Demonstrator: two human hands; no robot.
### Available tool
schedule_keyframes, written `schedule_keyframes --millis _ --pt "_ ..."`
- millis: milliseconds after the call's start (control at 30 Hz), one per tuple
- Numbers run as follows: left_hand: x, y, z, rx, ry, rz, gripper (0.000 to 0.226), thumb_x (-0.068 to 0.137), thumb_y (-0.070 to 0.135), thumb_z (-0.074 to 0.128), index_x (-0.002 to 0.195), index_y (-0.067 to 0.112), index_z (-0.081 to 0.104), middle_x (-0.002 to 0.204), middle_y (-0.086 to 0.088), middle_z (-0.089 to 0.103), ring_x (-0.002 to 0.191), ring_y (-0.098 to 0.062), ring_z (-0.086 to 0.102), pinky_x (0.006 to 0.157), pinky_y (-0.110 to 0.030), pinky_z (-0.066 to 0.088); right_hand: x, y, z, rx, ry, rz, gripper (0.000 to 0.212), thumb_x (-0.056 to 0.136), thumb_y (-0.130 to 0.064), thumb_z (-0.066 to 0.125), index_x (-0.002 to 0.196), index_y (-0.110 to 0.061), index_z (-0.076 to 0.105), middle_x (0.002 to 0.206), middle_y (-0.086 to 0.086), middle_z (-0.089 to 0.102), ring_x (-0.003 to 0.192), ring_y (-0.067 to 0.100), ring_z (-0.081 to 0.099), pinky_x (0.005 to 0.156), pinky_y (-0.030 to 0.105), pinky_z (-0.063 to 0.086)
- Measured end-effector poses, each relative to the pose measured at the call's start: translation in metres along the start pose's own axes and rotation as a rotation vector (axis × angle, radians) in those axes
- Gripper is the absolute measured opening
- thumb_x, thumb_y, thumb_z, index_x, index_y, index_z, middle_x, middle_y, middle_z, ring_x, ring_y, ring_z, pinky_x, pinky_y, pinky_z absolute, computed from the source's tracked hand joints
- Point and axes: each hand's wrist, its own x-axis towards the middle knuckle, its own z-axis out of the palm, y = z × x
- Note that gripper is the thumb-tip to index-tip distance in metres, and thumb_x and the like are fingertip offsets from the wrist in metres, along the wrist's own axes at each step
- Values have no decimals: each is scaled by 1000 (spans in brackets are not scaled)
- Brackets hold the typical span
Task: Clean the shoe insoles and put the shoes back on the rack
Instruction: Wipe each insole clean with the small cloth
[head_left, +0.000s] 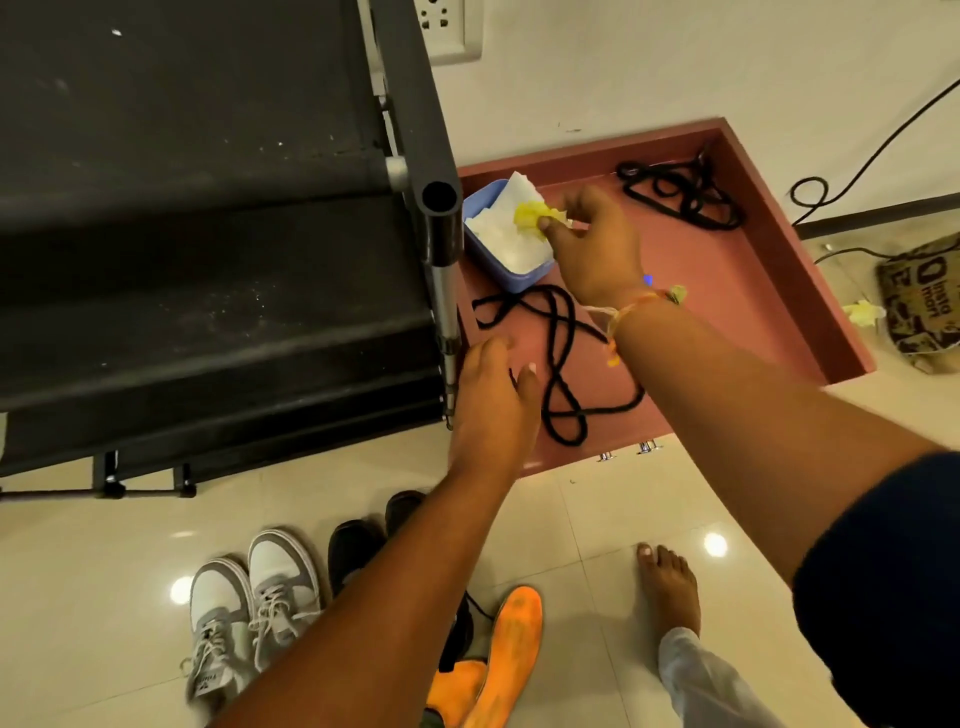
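Note:
My right hand (592, 244) pinches a crumpled yellow cloth (532, 215) over a blue tub (506, 273) holding white tissue (506, 234). My left hand (493, 395) hovers with relaxed fingers over the pink low table (737, 270), near a black shoelace (563, 364). A second black lace (680, 195) lies at the table's back. On the floor lie two orange insoles (511, 654), a pair of grey and white sneakers (249, 613) and black shoes (358, 551). The black shoe rack (208, 234) stands at the left.
A wall socket (447, 26) sits above the rack. A black cable (857, 166) runs along the wall at the right, beside a printed bag (919, 306) on the floor. My bare foot (667, 587) stands on the glossy tiles.

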Motion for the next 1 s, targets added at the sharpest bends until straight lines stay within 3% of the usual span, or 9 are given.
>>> schedule_keyframes --millis 100,200,267,367,467,567,767,900,1000 --pt "-24 2 -3 -196 65 -69 26 103 29 55 125 16 60 124 -2 63 111 -15 62 99 -42 52 -57 -11 -17 307 -34 22 12 87 -2 71 96 -8 66 91 -3 71 76 3 65 74 24 54" --pt "-59 8 -12 -562 82 -199 26 102 40 54 109 17 64 104 -6 71 98 -20 68 94 -48 56 -127 -11 -29 487 -134 48 21 85 13 64 104 5 67 103 3 75 98 16 72 88 29 56" --pt "-81 5 -19 -765 78 -261 39 98 45 54 112 10 64 106 -13 72 98 -25 69 91 -48 57 -173 -7 -33 537 -191 70 23 86 12 63 106 3 70 116 9 71 106 23 69 90 35 55" --pt "-117 -11 -30 -933 45 -299 44 96 39 59 123 4 62 116 -14 72 107 -25 70 92 -36 58 -237 -1 -38 637 -221 107 17 90 5 64 105 1 73 122 10 66 111 20 66 91 31 54" --pt "-156 -36 -37 -964 84 -315 21 98 18 63 116 7 66 111 -11 74 101 -20 71 88 -30 58 -291 4 -38 672 -261 126 17 89 4 66 98 -6 76 112 9 69 105 20 67 92 32 54" --pt "-196 -57 -43 -1010 138 -367 8 98 8 63 105 7 67 98 -7 75 91 -15 72 81 -26 57 -332 11 -34 759 -274 225 15 86 6 68 100 2 72 107 14 72 103 23 69 94 35 53" --pt "-283 -64 -61 -1194 197 -400 7 100 12 59 102 7 63 93 -10 73 85 -16 71 76 -27 59 -413 -7 -42 864 -346 333 18 84 0 72 102 -6 73 100 11 76 98 22 71 87 30 56" --pt "-343 -60 -78 -1014 221 -266 19 95 18 68 111 7 65 103 -12 74 94 -21 72 82 -30 58 -460 -23 -61 791 -502 242 23 87 1 70 109 -7 72 102 11 76 100 23 71 83 29 56" --pt "-382 -57 -89 -1037 269 -307 5 98 12 65 98 8 66 88 -8 74 82 -17 71 77 -28 58 -495 -34 -73 869 -505 318 22 86 4 69 107 -3 71 104 17 74 99 27 71 89 34 57"
